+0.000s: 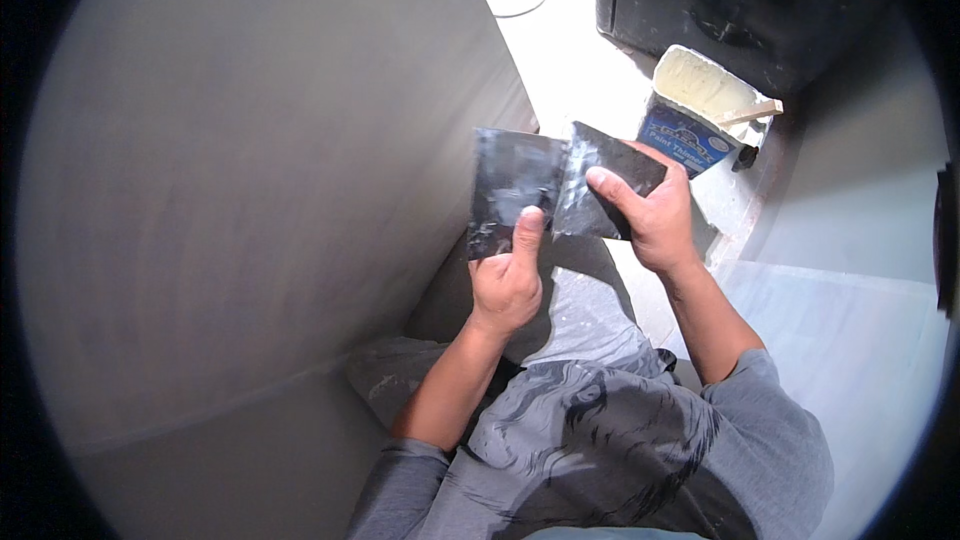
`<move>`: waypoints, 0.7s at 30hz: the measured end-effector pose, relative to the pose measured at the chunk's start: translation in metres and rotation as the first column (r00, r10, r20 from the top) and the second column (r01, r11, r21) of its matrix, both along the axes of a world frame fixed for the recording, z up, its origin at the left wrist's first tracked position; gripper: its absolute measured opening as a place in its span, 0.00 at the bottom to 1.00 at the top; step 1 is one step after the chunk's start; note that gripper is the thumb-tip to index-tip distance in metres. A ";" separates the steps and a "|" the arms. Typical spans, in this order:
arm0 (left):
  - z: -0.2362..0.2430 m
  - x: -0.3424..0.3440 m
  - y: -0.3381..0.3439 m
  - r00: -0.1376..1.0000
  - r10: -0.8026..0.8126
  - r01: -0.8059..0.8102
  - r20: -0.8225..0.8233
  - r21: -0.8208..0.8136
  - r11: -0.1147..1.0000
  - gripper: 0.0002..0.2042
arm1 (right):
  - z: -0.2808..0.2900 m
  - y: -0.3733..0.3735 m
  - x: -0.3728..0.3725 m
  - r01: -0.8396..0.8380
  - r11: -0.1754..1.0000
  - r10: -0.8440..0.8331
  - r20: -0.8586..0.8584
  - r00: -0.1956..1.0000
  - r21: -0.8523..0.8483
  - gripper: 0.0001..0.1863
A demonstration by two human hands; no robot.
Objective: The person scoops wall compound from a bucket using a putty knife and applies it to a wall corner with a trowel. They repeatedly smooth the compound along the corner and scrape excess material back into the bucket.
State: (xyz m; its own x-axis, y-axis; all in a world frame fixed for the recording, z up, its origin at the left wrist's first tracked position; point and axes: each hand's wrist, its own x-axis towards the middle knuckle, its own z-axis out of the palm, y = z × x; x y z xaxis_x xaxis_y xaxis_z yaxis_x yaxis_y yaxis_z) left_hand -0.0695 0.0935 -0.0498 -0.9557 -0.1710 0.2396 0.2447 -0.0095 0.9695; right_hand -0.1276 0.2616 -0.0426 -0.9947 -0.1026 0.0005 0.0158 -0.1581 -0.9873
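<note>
My 2 plates lie side by side in front of me, their neighbouring edges so close that I cannot tell whether they touch. The fingers of my left hand (507, 290) grip the left plate (510, 185), thumb along its smeared face, its long axis pointing away from me. The fingers of my right hand (668, 225) clasp the right plate (590, 204), which tilts across toward the left one. The blue container (685, 135) stands just beyond my right hand, the nearer of the 2, its open side showing pale paste (700, 80). I count 2 dark plates, 1 container, 1 wooden stick (752, 112) at its rim and 1 big black object (735, 0) behind.
</note>
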 end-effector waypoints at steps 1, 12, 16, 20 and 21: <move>0.002 0.000 0.003 1.000 -0.003 0.000 -0.029 -0.093 0.996 0.14 | 0.004 -0.002 0.003 -0.003 0.999 0.003 -0.010 1.000 0.047 0.15; -0.014 -0.031 0.016 0.953 -0.032 -0.088 0.301 0.377 0.922 0.19 | 0.012 0.031 -0.018 0.093 0.966 -0.088 0.031 0.996 -0.241 0.18; -0.013 -0.036 0.029 0.968 -0.046 -0.011 0.247 0.222 0.975 0.28 | -0.001 0.042 -0.019 0.042 0.995 -0.038 0.049 0.998 -0.090 0.19; 0.000 -0.025 0.035 0.978 -0.145 0.127 0.149 0.126 0.984 0.21 | -0.004 0.041 -0.017 0.062 0.994 -0.058 0.046 0.997 -0.092 0.20; -0.001 -0.023 0.035 0.973 -0.157 0.148 0.166 0.065 0.987 0.20 | -0.004 0.039 -0.016 0.062 0.993 -0.058 0.048 0.997 -0.104 0.20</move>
State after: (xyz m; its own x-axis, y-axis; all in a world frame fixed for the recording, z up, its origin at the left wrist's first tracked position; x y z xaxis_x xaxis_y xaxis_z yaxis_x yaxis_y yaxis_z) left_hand -0.0923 0.1285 -0.0504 -0.9975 -0.0275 0.0658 0.0679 -0.0848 0.9941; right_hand -0.1433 0.3007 -0.0462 -0.9983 -0.0446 -0.0364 0.0469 -0.2627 -0.9637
